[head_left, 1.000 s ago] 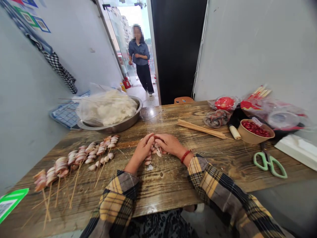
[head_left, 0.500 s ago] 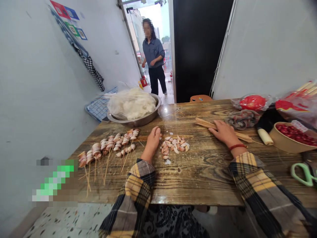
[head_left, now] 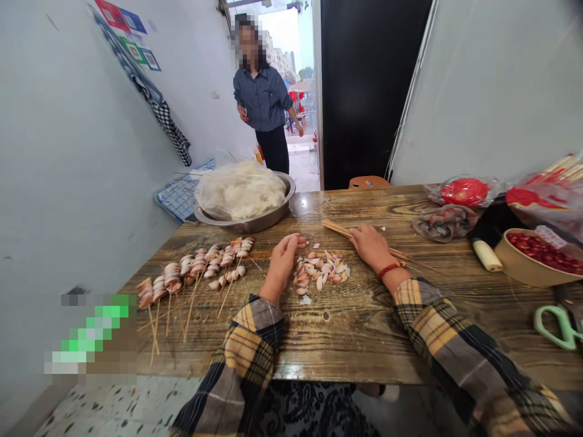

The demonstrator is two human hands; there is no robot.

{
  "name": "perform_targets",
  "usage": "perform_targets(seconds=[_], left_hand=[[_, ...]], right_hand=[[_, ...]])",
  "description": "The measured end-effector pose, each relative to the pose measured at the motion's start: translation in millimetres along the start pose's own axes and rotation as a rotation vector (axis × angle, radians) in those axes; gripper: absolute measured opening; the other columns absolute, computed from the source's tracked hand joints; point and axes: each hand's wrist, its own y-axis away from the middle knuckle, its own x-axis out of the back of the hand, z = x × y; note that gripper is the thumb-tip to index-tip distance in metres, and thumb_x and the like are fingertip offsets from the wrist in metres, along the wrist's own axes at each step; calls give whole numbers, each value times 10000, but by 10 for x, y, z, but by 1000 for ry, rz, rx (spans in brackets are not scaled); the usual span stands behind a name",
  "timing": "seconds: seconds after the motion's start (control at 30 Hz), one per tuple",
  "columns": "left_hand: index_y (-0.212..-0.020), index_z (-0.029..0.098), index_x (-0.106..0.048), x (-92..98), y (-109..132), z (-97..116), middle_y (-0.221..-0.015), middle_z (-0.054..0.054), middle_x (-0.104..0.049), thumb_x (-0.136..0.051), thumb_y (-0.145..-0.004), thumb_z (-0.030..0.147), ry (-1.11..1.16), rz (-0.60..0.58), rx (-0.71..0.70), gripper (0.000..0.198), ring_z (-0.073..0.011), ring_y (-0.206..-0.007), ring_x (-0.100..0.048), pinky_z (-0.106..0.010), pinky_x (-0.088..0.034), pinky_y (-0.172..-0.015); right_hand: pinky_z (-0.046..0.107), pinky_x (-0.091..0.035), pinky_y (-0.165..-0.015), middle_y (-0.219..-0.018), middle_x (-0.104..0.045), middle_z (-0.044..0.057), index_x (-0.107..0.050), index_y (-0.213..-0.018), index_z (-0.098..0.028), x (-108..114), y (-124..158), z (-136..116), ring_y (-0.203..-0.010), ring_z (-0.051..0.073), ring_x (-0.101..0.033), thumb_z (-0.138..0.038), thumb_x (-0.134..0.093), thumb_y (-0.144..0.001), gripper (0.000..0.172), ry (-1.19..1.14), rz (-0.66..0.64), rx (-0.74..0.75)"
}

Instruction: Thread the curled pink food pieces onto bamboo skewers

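You are laying your right hand [head_left: 371, 246] over the bundle of bamboo skewers [head_left: 339, 229], which is lying on the desk [head_left: 364, 328] just behind the pile of garlic cloves [head_left: 321, 270]. The fingers are draping across the sticks, and I cannot tell whether they are closing on one. Your left hand [head_left: 285, 258] is resting at the pile's left edge, loosely curled, fingertips drawing toward the thumb. Whether it is pinching a clove is hidden.

The skewers are looking light, thin and stiff, so they are likely rolling easily and snapping if bent. I would be taking one near its middle or blunt end, clear of the point. The cloves are looking small, firm and smooth, probably slippery. Pinching one across its broad sides is likely the surest hold.

Loaded skewers [head_left: 200, 267] are lying in a row to your left. A metal basin [head_left: 268, 218] is standing beyond them, and a person [head_left: 262, 100] is standing in the doorway.
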Motion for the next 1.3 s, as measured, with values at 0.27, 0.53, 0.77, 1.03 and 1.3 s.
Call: perform_targets(seconds=[0.27, 0.53, 0.77, 1.03, 1.3], left_hand=[[-894, 129, -636, 125, -71, -7, -822, -79, -681, -594, -792, 537, 105, 239, 6, 423, -124, -664, -627, -258, -470, -652], [-894, 123, -614, 151, -91, -42, -737, -46, -654, -602, -788, 534, 218, 266, 64, 425, -105, -612, -603, -248, -456, -622], [-916, 114, -619, 157, -79, -30, -741, -49, -654, -614, -779, 530, 235, 232, 71, 438, -102, -601, -597, -245, -455, -616], [-908, 116, -618, 167, -83, -26, -724, -40, -645, -620, -773, 529, 231, 237, 80, 434, -96, -577, -588, -241, -445, -593], [-932, 112, -612, 177, -87, -43, -719, -30, -639, -633, -743, 562, 244, 219, 90, 489, -95, -559, -580, -236, -439, -571]], right_hand=[[282, -422, -782, -1008, -616, 85, -643, -1115, -228, 63, -29, -224, -946, 213, -571, -290, -476, -955, 240, -199, -58, 314], [281, -432, -787, -1059, -649, 77, -617, -1177, -218, 11, -8, 122, -978, 214, -600, -391, -500, -935, 320, -271, -70, 98], [278, -429, -753, -1021, -653, 77, -643, -1070, -201, 89, 45, 231, -942, 216, -617, -337, -581, -861, 257, -140, -234, 62], [302, -421, -749, -1081, -628, 122, -593, -1019, -172, 159, 122, 164, -981, 238, -609, -205, -456, -899, 185, -52, -182, 14], [289, -404, -669, -1103, -660, 80, -482, -1183, -214, 286, 135, 199, -929, 221, -632, -273, -408, -962, 241, -38, -97, -32]])
